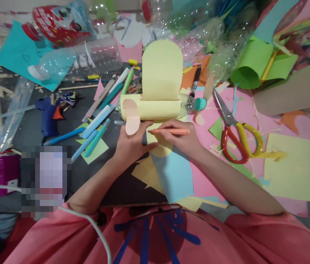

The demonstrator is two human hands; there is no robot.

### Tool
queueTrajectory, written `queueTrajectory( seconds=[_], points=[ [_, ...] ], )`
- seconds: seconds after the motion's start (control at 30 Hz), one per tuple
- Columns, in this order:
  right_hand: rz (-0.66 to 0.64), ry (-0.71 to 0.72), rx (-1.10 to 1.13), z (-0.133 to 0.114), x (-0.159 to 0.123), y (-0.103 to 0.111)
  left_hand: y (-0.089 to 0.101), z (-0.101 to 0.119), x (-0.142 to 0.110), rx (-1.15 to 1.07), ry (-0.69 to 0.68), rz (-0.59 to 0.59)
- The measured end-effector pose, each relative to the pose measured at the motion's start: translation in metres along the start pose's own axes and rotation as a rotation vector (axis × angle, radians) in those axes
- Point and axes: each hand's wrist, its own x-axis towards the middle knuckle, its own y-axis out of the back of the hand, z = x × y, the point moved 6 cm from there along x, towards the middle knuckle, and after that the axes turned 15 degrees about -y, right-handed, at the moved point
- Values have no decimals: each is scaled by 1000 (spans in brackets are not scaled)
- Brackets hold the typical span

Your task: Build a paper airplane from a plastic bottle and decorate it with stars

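A plastic bottle [159, 109] lies on its side, wrapped in pale yellow paper, its teal cap [200, 104] to the right. From its far side extends a rounded yellow paper flap [162, 69]; a similar near flap [163, 149] is partly covered by my hands. Pinkish rounded pieces [132, 125] are attached near the bottle's left end. My left hand [133, 141] holds the bottle and near flap steady, thumb and forefinger on either side of the flap. In my right hand [181, 137] is an orange marker [175, 131], its tip at the near flap.
Scissors [237, 132] with red and yellow handles lie to the right on pink paper [207, 176]. Several markers [97, 121] and a blue glue gun [49, 115] are left. Clear bottles [80, 60] and rolled green paper [254, 62] stand farther back.
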Motion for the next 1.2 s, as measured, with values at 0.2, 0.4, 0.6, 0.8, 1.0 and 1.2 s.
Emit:
queueTrajectory(
  seconds=[0.2, 0.4, 0.6, 0.8, 1.0, 1.2],
  points=[
    [15, -13, 49, -4, -2, -2, 2, 0, -1, -7, -2, -36],
    [42, -18, 58, -5, -5, -1, 0, 0, -2, -17, 31, -59],
    [-6, -9, 114, -5, -3, -4, -1, 0, -3, 2, 14, -34],
    [3, -30, 104, -6, -4, -2, 0, -2, -2, -26, 29, -55],
    [53, -7, 70, -8, -6, 5, 1, 0, -3, -12, 31, -49],
    [68, 11, 38, -8, -8, 6, 1, -1, -4, -12, 13, -30]
  ],
)
